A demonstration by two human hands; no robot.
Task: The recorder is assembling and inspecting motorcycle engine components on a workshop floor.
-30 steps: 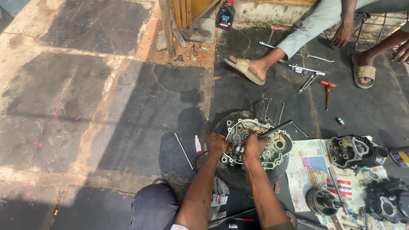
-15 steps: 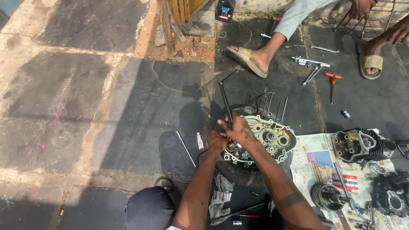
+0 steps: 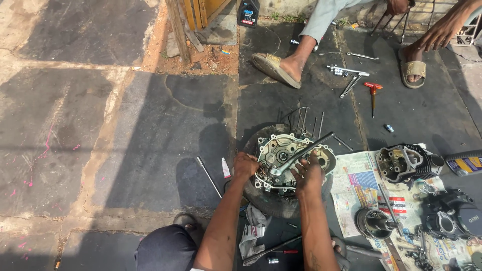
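Wrench handle (image 3: 304,150) has swung: half a second ago it stood up toward the far side, now it lies low, pointing far-right across the crankcase (image 3: 288,160). Looks like one turn of a fastener near the case's left-centre. Left hand (image 3: 245,165) sits closed at the wrench head on the case's left edge. Right hand (image 3: 307,176) has its grip curled round the handle's underside. Crankcase sits on a tyre (image 3: 266,203) on the floor, newspaper (image 3: 354,193) with parts just right.

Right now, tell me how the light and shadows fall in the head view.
Head view: hard sunlight from overhead; a broad dark shadow crosses the paving to the left of the engine case; both hands, left hand and right hand, are sunlit and sharp; the newspaper looks bright but not washed out; no motion blur visible.
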